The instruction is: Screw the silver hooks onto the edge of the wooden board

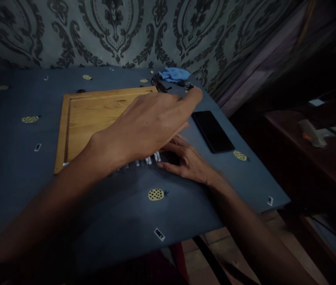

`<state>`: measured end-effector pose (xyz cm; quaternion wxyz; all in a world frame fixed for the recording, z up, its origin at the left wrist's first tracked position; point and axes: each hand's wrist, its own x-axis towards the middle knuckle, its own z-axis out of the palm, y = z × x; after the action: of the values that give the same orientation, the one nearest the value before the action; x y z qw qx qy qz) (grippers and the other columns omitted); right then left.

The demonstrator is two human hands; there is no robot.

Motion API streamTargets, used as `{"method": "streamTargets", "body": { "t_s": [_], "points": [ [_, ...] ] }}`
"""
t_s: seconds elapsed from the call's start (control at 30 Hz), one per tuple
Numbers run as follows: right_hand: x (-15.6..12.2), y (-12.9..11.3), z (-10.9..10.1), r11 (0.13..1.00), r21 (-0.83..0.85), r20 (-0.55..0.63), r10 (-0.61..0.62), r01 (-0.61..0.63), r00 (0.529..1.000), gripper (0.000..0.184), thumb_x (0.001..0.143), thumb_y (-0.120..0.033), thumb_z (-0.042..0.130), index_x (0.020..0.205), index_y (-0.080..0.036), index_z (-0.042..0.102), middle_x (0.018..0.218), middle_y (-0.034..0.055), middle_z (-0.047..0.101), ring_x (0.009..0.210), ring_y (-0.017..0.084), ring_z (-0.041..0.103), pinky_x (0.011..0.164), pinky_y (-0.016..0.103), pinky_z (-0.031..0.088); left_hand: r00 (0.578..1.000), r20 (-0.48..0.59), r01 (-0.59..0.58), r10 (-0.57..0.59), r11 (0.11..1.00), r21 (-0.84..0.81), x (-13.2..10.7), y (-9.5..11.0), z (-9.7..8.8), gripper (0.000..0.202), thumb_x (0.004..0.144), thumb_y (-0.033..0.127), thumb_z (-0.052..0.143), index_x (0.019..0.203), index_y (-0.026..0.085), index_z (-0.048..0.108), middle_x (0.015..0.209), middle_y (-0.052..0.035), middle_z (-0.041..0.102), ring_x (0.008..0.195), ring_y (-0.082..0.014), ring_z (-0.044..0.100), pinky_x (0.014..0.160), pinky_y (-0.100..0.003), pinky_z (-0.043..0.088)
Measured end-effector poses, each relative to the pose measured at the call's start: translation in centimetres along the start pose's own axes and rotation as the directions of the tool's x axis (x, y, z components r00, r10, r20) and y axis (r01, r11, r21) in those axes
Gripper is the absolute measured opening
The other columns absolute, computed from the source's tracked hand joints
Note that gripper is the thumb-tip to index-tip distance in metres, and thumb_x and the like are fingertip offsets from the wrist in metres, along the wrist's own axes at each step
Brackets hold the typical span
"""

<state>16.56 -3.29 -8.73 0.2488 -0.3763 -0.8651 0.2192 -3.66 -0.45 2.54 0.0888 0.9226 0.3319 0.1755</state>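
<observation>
Row of small pale pieces (148, 160) at near right corner of wooden board (96, 114), right hand (187, 160) flat beside them, fingers loosely extended, left hand (152, 118) above board's right edge, fingers spread, gripping nothing, black phone (213, 131) right of board

Table (13, 166) wore a dark blue pineapple-print cover. Wooden board (96, 114) lay flat at centre, with a row of small white pieces (148, 160) just off its near edge. Black phone (213, 131) lay right of it. Glasses (159, 84) and blue cloth (174, 74) sat at the far edge.
</observation>
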Motion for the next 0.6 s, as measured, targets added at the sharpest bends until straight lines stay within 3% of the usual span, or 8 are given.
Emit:
{"method": "streamTargets", "body": {
  "t_s": [0.13, 0.23, 0.4, 0.6],
  "points": [
    [-0.04, 0.12, 0.14, 1.0, 0.006, -0.014, 0.001, -0.001, 1.0, 0.052, 0.094, -0.062, 0.066, 0.129, -0.024, 0.071, 0.129, 0.0145, 0.068, 0.128, 0.037, 0.06, 0.109, 0.06, 0.047, 0.996, 0.047, -0.074, 0.07, 0.992, 0.104, -0.18, -0.16, -0.31, 0.02, 0.107, 0.029, 0.044, 0.109, 0.019, 0.06, 0.068, 0.0008, 0.051, 0.058, -0.0176, 0.049, 0.063, -0.033, 0.038],
    [-0.03, 0.07, 0.16, 1.0, 0.004, -0.011, 0.012, -0.012, 1.0, 0.052, 0.095, -0.062, 0.064, 0.129, -0.023, 0.072, 0.129, 0.0148, 0.068, 0.129, 0.038, 0.059, 0.109, 0.06, 0.047, 0.992, 0.051, -0.123, 0.116, 0.979, 0.161, -0.29, -0.19, -0.6, 0.025, 0.109, 0.031, 0.04, 0.114, 0.015, 0.06, 0.064, 0.003, 0.045, 0.054, -0.0166, 0.044, 0.056, -0.032, 0.033],
    [-0.05, -0.07, 0.09, 1.0, 0.003, -0.003, 0.029, -0.029, 1.0, 0.049, 0.095, -0.062, 0.063, 0.124, -0.023, 0.074, 0.129, 0.0141, 0.067, 0.126, 0.037, 0.06, 0.108, 0.059, 0.048, 0.994, 0.06, -0.098, 0.09, 0.983, 0.153, -0.49, 0.11, -0.82, 0.017, 0.104, 0.018, 0.046, 0.114, 0.016, 0.059, 0.062, 0.0043, 0.042, 0.053, -0.0154, 0.042, 0.058, -0.031, 0.035],
    [-0.02, 0.0, 0.07, 1.0, 0.004, -0.007, 0.03, -0.03, 1.0, 0.046, 0.095, -0.06, 0.065, 0.123, -0.025, 0.074, 0.129, 0.0134, 0.067, 0.126, 0.038, 0.06, 0.108, 0.06, 0.048, 0.992, 0.095, -0.092, 0.087, 0.994, 0.052, -0.72, 0.16, -0.96, 0.022, 0.102, 0.018, 0.045, 0.121, 0.016, 0.057, 0.066, 0.0037, 0.045, 0.055, -0.0149, 0.044, 0.062, -0.03, 0.04]
  ]
}}
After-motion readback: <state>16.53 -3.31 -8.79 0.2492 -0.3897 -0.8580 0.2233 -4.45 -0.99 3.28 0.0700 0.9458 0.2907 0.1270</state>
